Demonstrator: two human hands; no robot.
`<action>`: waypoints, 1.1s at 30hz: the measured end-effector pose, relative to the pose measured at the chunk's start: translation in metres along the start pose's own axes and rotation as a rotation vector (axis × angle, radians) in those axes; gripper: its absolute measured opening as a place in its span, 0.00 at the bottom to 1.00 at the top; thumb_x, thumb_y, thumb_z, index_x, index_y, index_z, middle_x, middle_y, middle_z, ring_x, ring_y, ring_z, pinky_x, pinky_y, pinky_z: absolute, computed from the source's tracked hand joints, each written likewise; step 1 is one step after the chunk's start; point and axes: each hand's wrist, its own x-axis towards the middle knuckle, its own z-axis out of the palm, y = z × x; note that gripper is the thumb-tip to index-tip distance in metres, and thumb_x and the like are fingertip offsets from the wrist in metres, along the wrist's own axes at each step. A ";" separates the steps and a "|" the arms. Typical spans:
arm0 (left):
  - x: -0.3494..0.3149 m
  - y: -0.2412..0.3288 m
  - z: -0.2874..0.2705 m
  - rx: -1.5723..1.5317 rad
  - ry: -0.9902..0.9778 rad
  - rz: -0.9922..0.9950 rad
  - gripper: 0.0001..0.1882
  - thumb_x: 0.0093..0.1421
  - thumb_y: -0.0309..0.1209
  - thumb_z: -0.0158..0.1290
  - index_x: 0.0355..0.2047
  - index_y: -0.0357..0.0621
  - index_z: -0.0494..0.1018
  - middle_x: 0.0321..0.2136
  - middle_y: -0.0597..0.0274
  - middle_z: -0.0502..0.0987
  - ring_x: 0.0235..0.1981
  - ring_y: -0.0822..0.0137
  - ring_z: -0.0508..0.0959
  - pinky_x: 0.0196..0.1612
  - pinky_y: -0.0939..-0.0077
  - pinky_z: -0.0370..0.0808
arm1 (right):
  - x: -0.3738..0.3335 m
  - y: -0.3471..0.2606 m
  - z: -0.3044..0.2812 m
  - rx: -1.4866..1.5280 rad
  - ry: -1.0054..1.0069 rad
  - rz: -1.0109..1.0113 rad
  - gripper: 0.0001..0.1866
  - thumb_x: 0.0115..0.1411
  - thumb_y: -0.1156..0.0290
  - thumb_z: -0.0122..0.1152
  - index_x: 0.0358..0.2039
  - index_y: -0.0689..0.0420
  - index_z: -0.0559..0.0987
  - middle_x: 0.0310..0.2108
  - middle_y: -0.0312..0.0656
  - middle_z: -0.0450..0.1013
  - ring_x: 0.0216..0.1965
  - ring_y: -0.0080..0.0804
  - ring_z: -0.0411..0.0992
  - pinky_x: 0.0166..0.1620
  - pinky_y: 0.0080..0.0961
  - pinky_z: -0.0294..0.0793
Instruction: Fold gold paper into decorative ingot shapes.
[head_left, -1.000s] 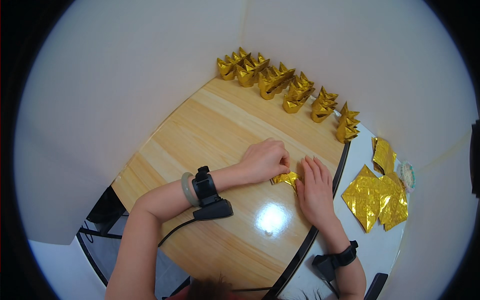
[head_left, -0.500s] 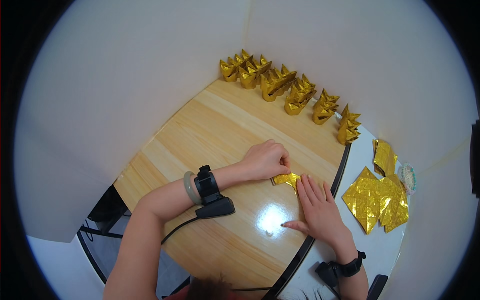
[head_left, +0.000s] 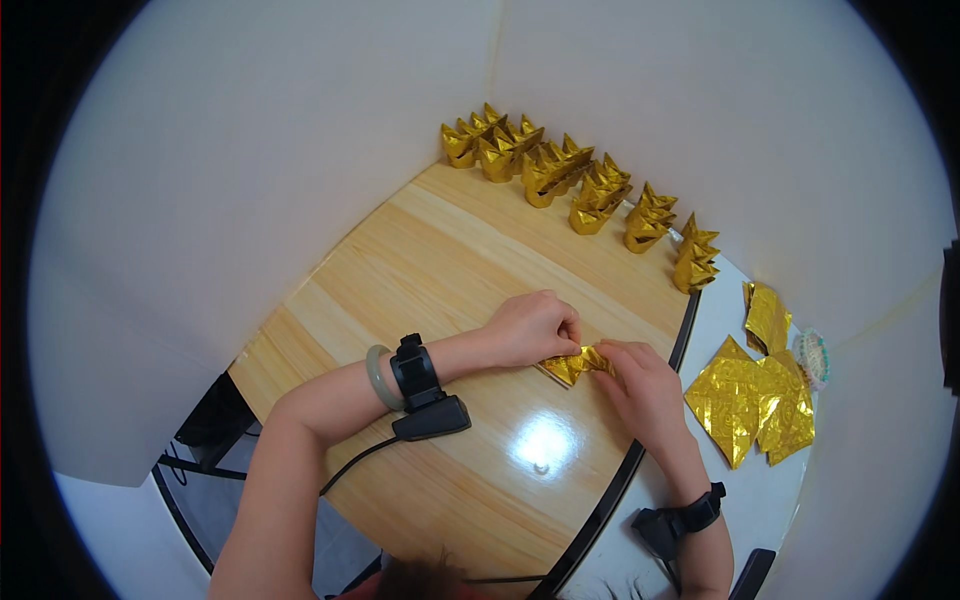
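A small folded piece of gold foil paper [head_left: 562, 371] is held between my two hands, low over the wooden table. My left hand [head_left: 532, 328] is closed, its thumb and fingers pinching the paper's left end from above. At the other end, my right hand [head_left: 642, 388] grips the paper between thumb and bent fingers, and that end is raised and twisted. Both hands partly cover the paper, so its full shape is hidden. Each wrist wears a black strapped device, and a pale bangle [head_left: 380, 377] circles my left forearm.
Several folded gold paper shapes with pointed tips [head_left: 558, 170] stand in rows along the table's far right edge. On the white surface to the right lie flat gold sheets [head_left: 728, 400], a folded gold stack [head_left: 767, 318] and a small round pale woven item [head_left: 813, 358]. Walls enclose the table's back.
My right hand has gone from lying flat with fingers stretched to pinching the paper's right end and lifting it. The left hand keeps its pinch, shifted very slightly.
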 end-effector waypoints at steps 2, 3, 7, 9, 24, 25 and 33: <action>-0.001 -0.004 -0.001 0.025 0.051 0.080 0.08 0.48 0.34 0.60 0.24 0.44 0.79 0.21 0.60 0.78 0.26 0.62 0.78 0.30 0.70 0.73 | -0.001 0.005 0.007 0.027 -0.035 -0.021 0.14 0.50 0.72 0.62 0.40 0.56 0.76 0.37 0.39 0.75 0.40 0.37 0.73 0.41 0.29 0.75; 0.001 -0.004 -0.004 -0.010 -0.029 0.079 0.08 0.48 0.34 0.60 0.25 0.43 0.79 0.21 0.60 0.78 0.27 0.63 0.78 0.31 0.70 0.73 | -0.001 0.006 0.007 0.028 -0.039 -0.024 0.14 0.50 0.72 0.62 0.40 0.56 0.76 0.37 0.39 0.75 0.40 0.37 0.73 0.41 0.29 0.75; 0.005 -0.010 -0.016 -0.121 -0.263 0.060 0.10 0.48 0.32 0.62 0.31 0.46 0.78 0.27 0.66 0.76 0.37 0.65 0.71 0.41 0.73 0.69 | -0.002 0.010 0.007 0.019 -0.041 -0.055 0.16 0.50 0.74 0.61 0.41 0.55 0.76 0.36 0.39 0.76 0.40 0.36 0.74 0.40 0.28 0.75; 0.006 -0.015 -0.014 -0.094 -0.239 0.141 0.11 0.48 0.32 0.62 0.34 0.46 0.77 0.28 0.67 0.75 0.39 0.65 0.70 0.43 0.73 0.68 | -0.004 0.012 0.006 0.016 -0.027 -0.087 0.17 0.49 0.75 0.61 0.42 0.55 0.76 0.36 0.38 0.76 0.39 0.35 0.74 0.39 0.28 0.76; 0.003 -0.015 -0.016 -0.034 -0.233 0.240 0.14 0.50 0.32 0.61 0.39 0.51 0.78 0.32 0.67 0.73 0.41 0.64 0.68 0.46 0.74 0.67 | -0.005 0.016 0.006 -0.116 0.069 -0.219 0.11 0.44 0.77 0.61 0.31 0.58 0.80 0.31 0.37 0.71 0.32 0.33 0.71 0.32 0.26 0.73; 0.003 -0.015 -0.016 -0.034 -0.232 0.242 0.15 0.50 0.32 0.61 0.40 0.51 0.78 0.32 0.67 0.73 0.41 0.64 0.68 0.46 0.74 0.67 | -0.004 0.015 0.005 -0.130 0.059 -0.241 0.11 0.44 0.76 0.61 0.31 0.58 0.80 0.31 0.37 0.71 0.32 0.33 0.71 0.32 0.26 0.73; 0.005 -0.015 -0.015 -0.019 -0.240 0.250 0.15 0.50 0.32 0.60 0.40 0.51 0.78 0.33 0.67 0.73 0.41 0.64 0.68 0.46 0.73 0.67 | -0.005 0.013 0.008 -0.077 0.043 -0.217 0.11 0.45 0.76 0.60 0.32 0.59 0.80 0.31 0.38 0.72 0.33 0.34 0.71 0.34 0.27 0.73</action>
